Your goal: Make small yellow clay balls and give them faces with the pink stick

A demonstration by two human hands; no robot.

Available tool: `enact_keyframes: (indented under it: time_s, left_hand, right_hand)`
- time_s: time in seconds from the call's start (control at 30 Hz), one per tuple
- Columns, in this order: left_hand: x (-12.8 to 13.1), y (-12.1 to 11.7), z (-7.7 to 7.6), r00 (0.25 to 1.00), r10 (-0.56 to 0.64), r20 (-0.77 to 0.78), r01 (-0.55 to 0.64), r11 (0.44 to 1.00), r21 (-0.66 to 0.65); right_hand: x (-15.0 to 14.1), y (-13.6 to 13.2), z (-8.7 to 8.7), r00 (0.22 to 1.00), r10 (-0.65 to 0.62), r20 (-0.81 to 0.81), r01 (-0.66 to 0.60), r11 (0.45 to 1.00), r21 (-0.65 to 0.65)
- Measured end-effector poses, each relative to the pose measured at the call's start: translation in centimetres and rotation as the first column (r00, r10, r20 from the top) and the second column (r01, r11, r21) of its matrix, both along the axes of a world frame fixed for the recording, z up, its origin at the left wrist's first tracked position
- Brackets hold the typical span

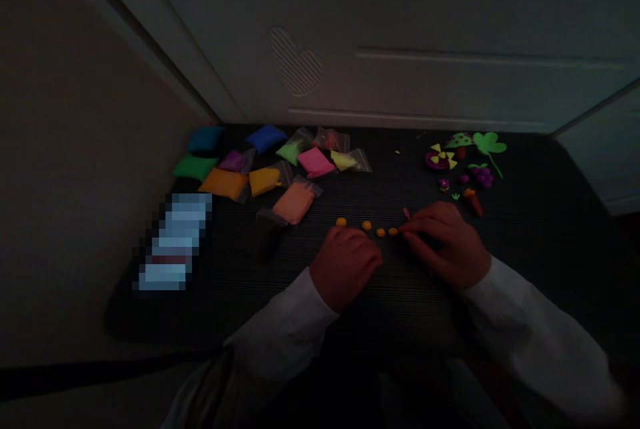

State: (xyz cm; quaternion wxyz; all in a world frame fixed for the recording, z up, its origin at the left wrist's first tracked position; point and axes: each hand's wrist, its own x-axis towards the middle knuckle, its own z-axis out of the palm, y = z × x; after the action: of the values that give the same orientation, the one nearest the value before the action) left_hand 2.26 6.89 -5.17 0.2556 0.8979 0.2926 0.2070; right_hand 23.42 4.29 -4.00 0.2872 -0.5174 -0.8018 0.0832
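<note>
Four small balls that look like clay lie in a loose row on the dark ribbed table: a yellow-orange ball (pixel 341 222) at the left, a second ball (pixel 367 225), a third ball (pixel 381 233) and the rightmost ball (pixel 393 231). My right hand (pixel 445 245) is pinched, its fingertips at the rightmost ball; what they grip is too dark to make out. A small pink piece (pixel 407 214) shows just beyond those fingers. My left hand (pixel 347 267) rests curled in front of the row, its fingertips hidden beneath it.
Bags of coloured clay, among them an orange bag (pixel 224 184) and a peach bag (pixel 295 202), lie at the left. A lit phone (pixel 175 242) is nearer. Clay shapes, including a green clover (pixel 489 143) and purple grapes (pixel 483 177), sit back right. A white panel (pixel 425 82) stands behind.
</note>
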Motion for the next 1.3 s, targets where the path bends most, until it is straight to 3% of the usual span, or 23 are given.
enact_keyframes:
  time_s: [0.2, 0.27, 0.37, 0.47, 0.53, 0.83, 1.17, 1.3]
  left_hand:
    - [-0.6, 0.1, 1.2, 0.973, 0.193, 0.126, -0.177, 0.976, -0.127]
    - [-0.9, 0.2, 1.2, 0.928, 0.319, 0.191, -0.269, 0.931, -0.249]
    - [-1.4, 0.7, 1.0, 0.805, 0.514, 0.296, -0.337, 0.807, -0.485]
    - [-1.9, 1.3, 0.7, 0.651, 0.651, 0.391, -0.28, 0.684, -0.673]
    - [-2.0, 1.6, 0.6, 0.576, 0.694, 0.432, -0.214, 0.638, -0.74]
    - [-1.6, 1.6, 1.2, 0.45, 0.805, 0.386, -0.031, 0.446, -0.894]
    - [-1.5, 1.5, 1.4, 0.464, 0.791, 0.399, 0.109, 0.397, -0.912]
    - [-1.5, 1.5, 1.2, 0.449, 0.771, 0.451, 0.19, 0.411, -0.892]
  right_hand:
    - [0.0, 0.0, 0.0, 1.0, -0.007, 0.003, 0.007, 1.0, 0.004]
    - [0.0, 0.0, 0.0, 1.0, -0.01, 0.0, 0.01, 1.0, 0.007]
    - [0.0, -0.1, 0.0, 1.0, -0.015, -0.003, 0.015, 1.0, 0.007]
    - [0.1, -0.1, 0.0, 1.0, -0.021, -0.009, 0.021, 1.0, 0.007]
    - [0.1, -0.1, 0.1, 1.0, -0.026, -0.01, 0.026, 1.0, 0.003]
    - [0.1, -0.1, 0.1, 1.0, -0.031, -0.001, 0.031, 1.0, 0.004]
    - [0.0, -0.1, 0.1, 0.999, -0.038, 0.021, 0.038, 0.999, -0.004]
    - [0.0, -0.1, 0.2, 0.999, -0.034, 0.016, 0.034, 0.999, -0.003]
